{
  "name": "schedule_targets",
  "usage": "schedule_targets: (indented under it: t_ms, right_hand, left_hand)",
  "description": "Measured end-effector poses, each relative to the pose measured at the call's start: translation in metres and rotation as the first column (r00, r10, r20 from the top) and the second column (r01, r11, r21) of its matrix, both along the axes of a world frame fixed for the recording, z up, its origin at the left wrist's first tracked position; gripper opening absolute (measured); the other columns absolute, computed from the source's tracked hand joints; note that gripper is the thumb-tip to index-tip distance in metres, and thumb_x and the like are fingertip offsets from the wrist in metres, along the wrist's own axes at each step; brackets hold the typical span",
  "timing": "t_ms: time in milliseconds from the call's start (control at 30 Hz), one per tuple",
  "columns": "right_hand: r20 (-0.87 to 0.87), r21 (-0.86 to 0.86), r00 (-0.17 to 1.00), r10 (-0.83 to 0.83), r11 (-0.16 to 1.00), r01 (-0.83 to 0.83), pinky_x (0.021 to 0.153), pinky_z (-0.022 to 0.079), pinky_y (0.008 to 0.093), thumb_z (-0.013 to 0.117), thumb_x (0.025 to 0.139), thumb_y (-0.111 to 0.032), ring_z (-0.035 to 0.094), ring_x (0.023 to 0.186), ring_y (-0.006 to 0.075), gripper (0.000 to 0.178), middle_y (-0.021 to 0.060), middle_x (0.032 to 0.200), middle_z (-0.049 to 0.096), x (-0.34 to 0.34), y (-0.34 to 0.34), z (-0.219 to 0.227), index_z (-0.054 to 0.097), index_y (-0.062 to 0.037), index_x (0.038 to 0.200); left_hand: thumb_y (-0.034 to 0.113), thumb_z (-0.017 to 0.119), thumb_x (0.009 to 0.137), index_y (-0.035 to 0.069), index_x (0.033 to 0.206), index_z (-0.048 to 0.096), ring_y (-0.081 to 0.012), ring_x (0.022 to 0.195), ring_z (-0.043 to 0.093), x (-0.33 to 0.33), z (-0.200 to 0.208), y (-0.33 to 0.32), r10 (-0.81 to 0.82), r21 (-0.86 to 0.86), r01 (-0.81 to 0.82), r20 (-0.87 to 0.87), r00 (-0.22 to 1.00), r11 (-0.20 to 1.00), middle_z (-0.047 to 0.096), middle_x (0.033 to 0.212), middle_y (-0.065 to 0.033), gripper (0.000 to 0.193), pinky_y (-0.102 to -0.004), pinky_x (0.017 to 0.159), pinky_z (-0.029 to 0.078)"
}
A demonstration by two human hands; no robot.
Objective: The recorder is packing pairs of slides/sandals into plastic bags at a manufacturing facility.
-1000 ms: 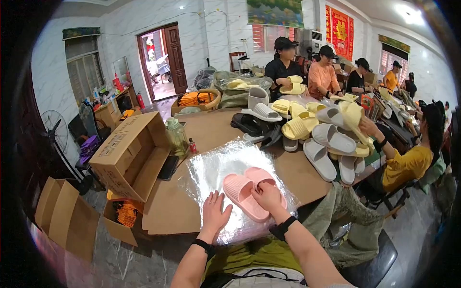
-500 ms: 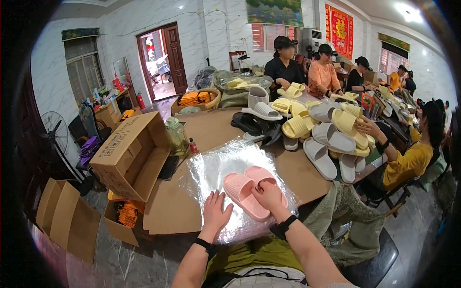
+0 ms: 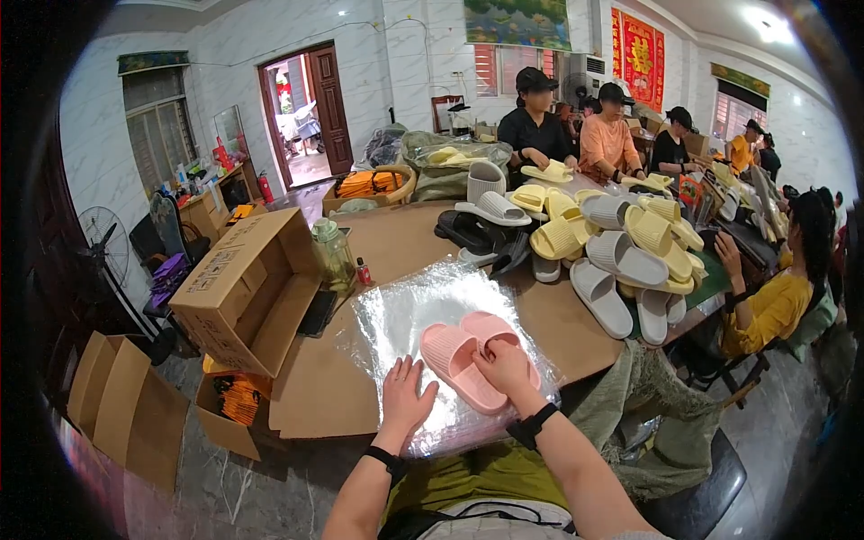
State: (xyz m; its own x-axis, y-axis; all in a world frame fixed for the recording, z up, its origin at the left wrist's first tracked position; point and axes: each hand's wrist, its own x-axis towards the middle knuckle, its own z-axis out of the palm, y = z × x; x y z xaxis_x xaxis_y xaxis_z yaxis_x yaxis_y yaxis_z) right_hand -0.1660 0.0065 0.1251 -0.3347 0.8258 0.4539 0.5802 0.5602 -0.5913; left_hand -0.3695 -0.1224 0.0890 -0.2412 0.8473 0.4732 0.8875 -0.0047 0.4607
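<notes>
Evidently, the left hand lies flat and empty on the film, perhaps steadying it, while the right hand, curled, pinches the slippers atop it, likely holding the pair together.

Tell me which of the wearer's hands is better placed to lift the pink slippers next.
Probably the right: the right hand is on the pink slippers, its fingers curled where the two meet. The left hand lies spread on the clear plastic beside them, gripping nothing.
</notes>
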Motion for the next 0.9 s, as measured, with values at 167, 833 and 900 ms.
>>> schedule_targets:
  t_ms: [167, 833, 900]
  right_hand:
    - [-0.004, 0.016, 1.000, -0.005, 1.000, 0.005, 0.060, 0.050, 0.0466, 0.068, 0.085, -0.039, 0.063, 0.065, 0.0370, 0.038, 0.0158, 0.068, 0.062, 0.0006, -0.0002, -0.0001, 0.062, -0.0047, 0.072]
    - [-0.009, 0.023, 1.000, 0.010, 1.000, -0.010, 0.061, 0.050, 0.0472, 0.067, 0.086, -0.040, 0.064, 0.066, 0.0380, 0.039, 0.0169, 0.069, 0.064, 0.0008, 0.0017, -0.0030, 0.063, -0.0039, 0.073]
    - [-0.002, 0.025, 1.000, 0.007, 1.000, -0.007, 0.061, 0.050, 0.0472, 0.067, 0.086, -0.040, 0.064, 0.066, 0.0379, 0.039, 0.0169, 0.070, 0.064, 0.0004, 0.0022, -0.0044, 0.063, -0.0039, 0.073]
  left_hand:
    - [0.041, 0.062, 0.088, 0.002, 0.134, 0.058, -0.0418, 0.139, 0.039, -0.0002, 0.0000, 0.0006, -0.003, 0.001, 0.003, -0.005, 1.000, 1.000, 0.050, 0.145, -0.0249, 0.060, -0.0489, 0.116, 0.028]
    - [0.041, 0.063, 0.088, 0.002, 0.134, 0.059, -0.0422, 0.138, 0.040, 0.0004, 0.0018, 0.0004, 0.005, -0.006, -0.005, -0.019, 1.000, 1.000, 0.051, 0.143, -0.0259, 0.061, -0.0495, 0.115, 0.029]
    - [0.041, 0.063, 0.088, 0.002, 0.133, 0.059, -0.0419, 0.138, 0.040, -0.0003, 0.0005, 0.0006, 0.006, 0.003, -0.005, -0.029, 1.000, 1.000, 0.051, 0.143, -0.0258, 0.061, -0.0495, 0.115, 0.029]
